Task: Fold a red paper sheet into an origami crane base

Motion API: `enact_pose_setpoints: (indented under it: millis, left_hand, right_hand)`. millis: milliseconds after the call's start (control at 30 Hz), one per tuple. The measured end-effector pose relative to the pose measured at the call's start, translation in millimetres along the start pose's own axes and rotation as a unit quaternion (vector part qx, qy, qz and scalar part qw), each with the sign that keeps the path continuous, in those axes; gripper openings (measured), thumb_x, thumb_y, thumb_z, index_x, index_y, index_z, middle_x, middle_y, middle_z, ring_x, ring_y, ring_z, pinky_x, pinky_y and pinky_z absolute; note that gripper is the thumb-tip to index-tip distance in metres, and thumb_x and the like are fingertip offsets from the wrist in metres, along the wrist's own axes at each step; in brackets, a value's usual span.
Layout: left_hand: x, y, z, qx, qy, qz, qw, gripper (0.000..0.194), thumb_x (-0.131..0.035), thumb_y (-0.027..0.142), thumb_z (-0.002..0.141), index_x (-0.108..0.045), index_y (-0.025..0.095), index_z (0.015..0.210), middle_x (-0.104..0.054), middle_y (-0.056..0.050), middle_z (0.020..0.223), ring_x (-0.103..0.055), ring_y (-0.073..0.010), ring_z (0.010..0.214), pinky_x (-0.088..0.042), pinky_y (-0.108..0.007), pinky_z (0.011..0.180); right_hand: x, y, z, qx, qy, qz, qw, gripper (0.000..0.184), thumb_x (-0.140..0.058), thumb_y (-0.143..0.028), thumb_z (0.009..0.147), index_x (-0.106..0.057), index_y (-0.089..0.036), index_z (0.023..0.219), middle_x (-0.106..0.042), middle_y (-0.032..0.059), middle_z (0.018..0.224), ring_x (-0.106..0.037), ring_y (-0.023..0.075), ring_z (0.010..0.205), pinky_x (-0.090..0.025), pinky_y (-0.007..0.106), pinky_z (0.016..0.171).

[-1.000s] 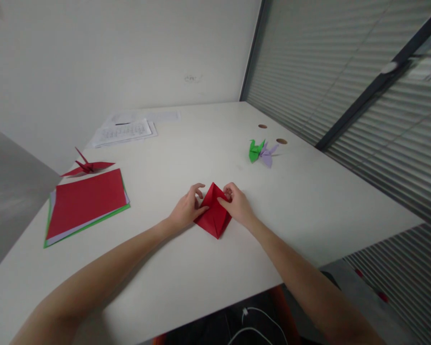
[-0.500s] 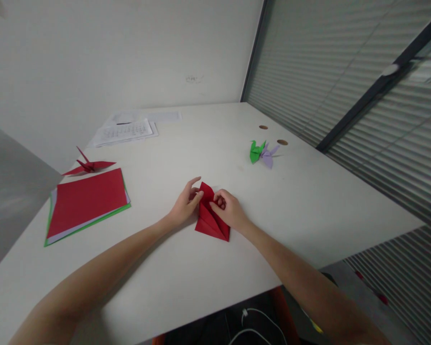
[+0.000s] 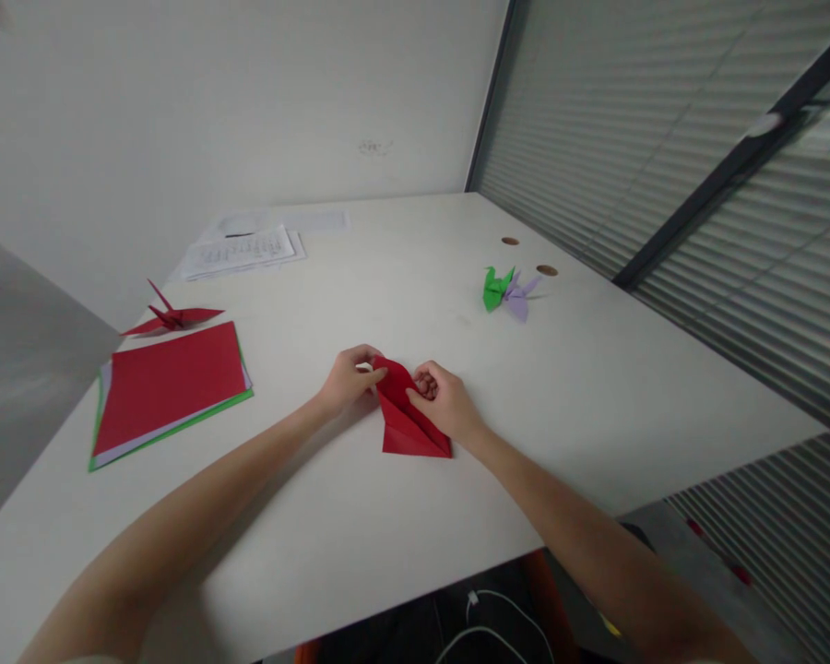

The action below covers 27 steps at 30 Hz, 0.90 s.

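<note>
A partly folded sheet of red origami paper (image 3: 415, 429) is between my hands at the middle of the white table (image 3: 304, 553). My left hand (image 3: 351, 376) pinches its far left corner between thumb and fingers. On the right edge, my right hand (image 3: 446, 398) grips the paper, thumb on top and the other fingers curled. An upper flap stands raised between the two hands, while the base lies towards me. The underside of the paper is hidden.
At left lies a stack of red, lilac and green sheets (image 3: 172, 387), with a red paper crane (image 3: 171, 319) behind it. Written papers (image 3: 242, 251) are at the back left. A green crane (image 3: 496, 290) and a lilac crane (image 3: 518, 299) stand at right, near two table holes.
My left hand has closed its raised index finger onto the paper's far corner and drawn it left. The flap is spread wider, and the near edge has turned slightly.
</note>
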<state>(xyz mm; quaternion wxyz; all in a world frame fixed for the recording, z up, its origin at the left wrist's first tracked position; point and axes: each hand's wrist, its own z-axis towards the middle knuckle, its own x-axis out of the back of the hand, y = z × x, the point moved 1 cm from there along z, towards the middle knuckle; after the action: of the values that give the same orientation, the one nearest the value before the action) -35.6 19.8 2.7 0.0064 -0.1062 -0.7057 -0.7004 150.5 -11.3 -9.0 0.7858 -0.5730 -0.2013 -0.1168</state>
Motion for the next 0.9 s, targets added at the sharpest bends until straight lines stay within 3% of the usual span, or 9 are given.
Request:
enact_pose_setpoints:
  millis: [367, 567, 733, 900]
  left_hand:
    - [-0.7, -7.4, 3.8, -0.005, 0.034, -0.049, 0.998, 0.023, -0.070, 0.034, 0.066, -0.057, 0.015, 0.068, -0.062, 0.000, 0.069, -0.058, -0.0115, 0.062, -0.049, -0.023, 0.057]
    - [-2.3, -6.1, 2.1, 0.011, 0.031, -0.097, 0.995, 0.036, -0.077, 0.037, 0.064, -0.057, 0.017, 0.086, -0.063, 0.001, 0.071, -0.060, -0.0117, 0.057, -0.049, -0.022, 0.051]
    - [-0.7, -6.2, 3.1, 0.006, 0.028, -0.107, 0.994, 0.029, -0.076, 0.034, 0.065, -0.058, 0.015, 0.076, -0.065, -0.001, 0.074, -0.063, -0.0129, 0.062, -0.056, -0.027, 0.058]
    - [1.4, -7.8, 4.4, 0.047, 0.025, -0.113, 0.992, 0.027, -0.076, 0.031, 0.065, -0.058, 0.015, 0.077, -0.068, -0.002, 0.067, -0.065, -0.0147, 0.061, -0.057, -0.030, 0.060]
  right_hand:
    - [-1.3, -0.2, -0.6, 0.045, -0.017, -0.057, 0.997, 0.008, -0.063, -0.017, 0.078, -0.057, -0.021, 0.076, -0.053, -0.0007, 0.079, -0.051, 0.0119, 0.066, -0.046, 0.027, 0.065]
    - [-1.3, 4.6, 1.9, 0.037, 0.002, -0.052, 0.998, 0.010, -0.062, -0.024, 0.085, -0.060, -0.020, 0.075, -0.052, 0.0020, 0.085, -0.055, 0.0133, 0.074, -0.049, 0.029, 0.072]
    - [-3.1, 11.6, 2.8, 0.027, -0.022, -0.047, 0.998, 0.008, -0.066, -0.017, 0.079, -0.060, -0.020, 0.082, -0.054, 0.0021, 0.091, -0.057, 0.0134, 0.077, -0.051, 0.032, 0.078]
    - [-1.6, 9.5, 2.1, 0.037, -0.026, -0.092, 0.995, 0.014, -0.065, -0.016, 0.080, -0.060, -0.021, 0.092, -0.058, 0.0036, 0.095, -0.058, 0.0172, 0.087, -0.048, 0.037, 0.085]
